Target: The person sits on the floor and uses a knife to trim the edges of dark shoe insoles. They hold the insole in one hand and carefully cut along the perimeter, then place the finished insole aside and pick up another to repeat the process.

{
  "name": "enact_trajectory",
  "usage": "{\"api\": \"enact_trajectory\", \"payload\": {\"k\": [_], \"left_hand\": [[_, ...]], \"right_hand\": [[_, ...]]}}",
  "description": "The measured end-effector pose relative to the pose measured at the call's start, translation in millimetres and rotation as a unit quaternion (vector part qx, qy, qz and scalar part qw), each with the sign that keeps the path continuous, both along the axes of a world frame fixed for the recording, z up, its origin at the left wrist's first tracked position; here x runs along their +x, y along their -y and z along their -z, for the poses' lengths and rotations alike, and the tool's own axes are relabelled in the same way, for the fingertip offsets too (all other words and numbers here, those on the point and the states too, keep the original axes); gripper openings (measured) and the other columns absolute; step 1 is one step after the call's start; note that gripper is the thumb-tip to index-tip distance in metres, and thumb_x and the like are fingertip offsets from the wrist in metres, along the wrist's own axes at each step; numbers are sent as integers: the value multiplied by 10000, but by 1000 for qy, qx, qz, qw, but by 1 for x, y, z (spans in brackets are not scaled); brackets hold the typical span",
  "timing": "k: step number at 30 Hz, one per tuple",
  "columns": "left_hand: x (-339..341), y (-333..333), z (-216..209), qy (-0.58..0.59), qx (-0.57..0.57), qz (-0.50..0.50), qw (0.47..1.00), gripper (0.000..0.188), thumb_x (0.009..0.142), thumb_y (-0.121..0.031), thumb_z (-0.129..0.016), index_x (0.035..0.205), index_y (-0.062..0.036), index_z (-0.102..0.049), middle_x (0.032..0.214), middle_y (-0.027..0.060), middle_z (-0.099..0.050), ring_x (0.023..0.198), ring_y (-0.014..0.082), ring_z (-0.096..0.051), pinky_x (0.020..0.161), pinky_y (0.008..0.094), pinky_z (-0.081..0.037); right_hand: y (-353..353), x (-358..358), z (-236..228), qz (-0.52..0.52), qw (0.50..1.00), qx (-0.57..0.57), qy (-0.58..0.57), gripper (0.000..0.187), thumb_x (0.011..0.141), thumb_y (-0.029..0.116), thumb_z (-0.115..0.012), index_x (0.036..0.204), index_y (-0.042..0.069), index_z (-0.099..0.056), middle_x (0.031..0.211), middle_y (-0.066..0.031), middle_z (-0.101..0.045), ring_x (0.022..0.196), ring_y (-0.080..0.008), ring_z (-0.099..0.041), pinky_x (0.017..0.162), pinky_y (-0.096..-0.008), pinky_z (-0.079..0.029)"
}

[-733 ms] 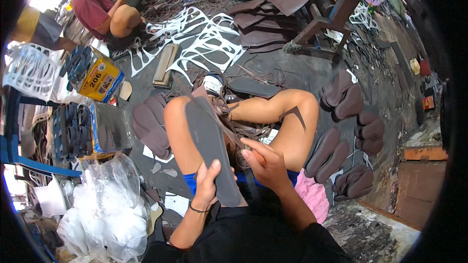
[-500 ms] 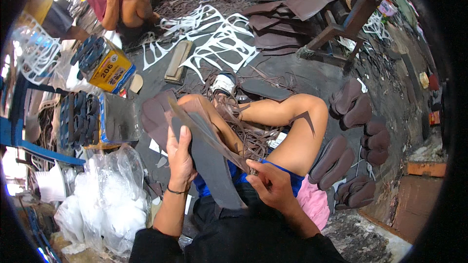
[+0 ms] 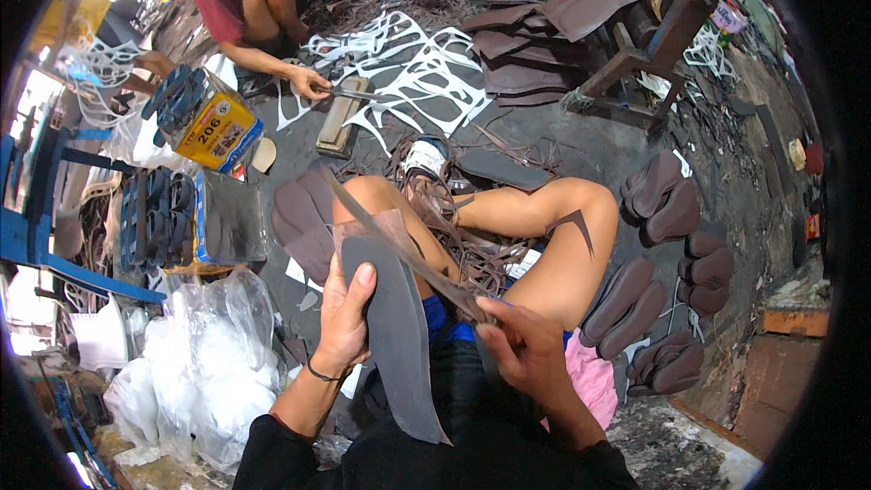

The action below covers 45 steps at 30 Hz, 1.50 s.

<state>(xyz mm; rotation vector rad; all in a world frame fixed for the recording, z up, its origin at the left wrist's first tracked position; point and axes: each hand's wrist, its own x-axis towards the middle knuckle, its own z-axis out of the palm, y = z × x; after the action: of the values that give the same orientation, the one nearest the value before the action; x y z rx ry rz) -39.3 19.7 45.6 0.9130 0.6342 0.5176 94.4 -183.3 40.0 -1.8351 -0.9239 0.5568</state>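
My left hand [image 3: 345,318] grips a dark grey shoe sole piece [image 3: 395,345], thumb on its face and fingers behind. The sole slants down toward my lap. A brown sheet piece [image 3: 367,225] shows behind its upper end. My right hand [image 3: 531,345] is closed on the near end of a long, narrow grey-brown strip [image 3: 399,254]. This strip crosses over the sole's upper right edge and points up and left; whether it is an offcut or a blade I cannot make out. Brown soles [image 3: 304,222] lie on the floor beside my left knee.
Brown offcuts [image 3: 481,259] lie between my legs, a grey sole [image 3: 504,168] beyond. Paired soles [image 3: 626,304] lie at right. White cut-out sheets [image 3: 408,68] and a wooden block [image 3: 343,122] are ahead, near a person's hand [image 3: 308,82]. Boxes [image 3: 231,218] and plastic bags [image 3: 200,372] stand left.
The sole has turned more upright and shows more of its face. My right hand has shifted slightly right with the strip. The person ahead now reaches out, holding a long thin tool over the block.
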Motion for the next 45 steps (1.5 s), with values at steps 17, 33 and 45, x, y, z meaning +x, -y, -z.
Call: {"api": "enact_trajectory", "payload": {"k": [17,33,45], "left_hand": [[-41,-35,7,-113,166,164,966,655,895,-262,-761,1390,48,-466,1265,95,-602,1185,179,-545,1057,329,-393],[-32,17,1,-61,229,467,852,536,875,-235,-789,1270,60,-577,1119,126,-695,1033,177,-637,941,329,-487],[41,-33,27,-34,-32,-129,991,386,943,-148,-658,1282,12,-566,1164,96,-663,1086,184,-649,936,336,-540]], "right_hand": [[79,-9,30,-60,996,-39,-49,341,819,130,-793,1137,36,-714,795,-93,-693,583,-168,-654,532,-274,-502],[25,9,-29,-143,963,-153,-172,280,929,217,-707,1169,75,-710,799,-112,-710,599,-173,-631,574,-300,-497],[34,17,18,184,954,133,-197,327,1040,243,-557,1251,-6,-581,962,-130,-717,670,-112,-612,571,-233,-482]]}}
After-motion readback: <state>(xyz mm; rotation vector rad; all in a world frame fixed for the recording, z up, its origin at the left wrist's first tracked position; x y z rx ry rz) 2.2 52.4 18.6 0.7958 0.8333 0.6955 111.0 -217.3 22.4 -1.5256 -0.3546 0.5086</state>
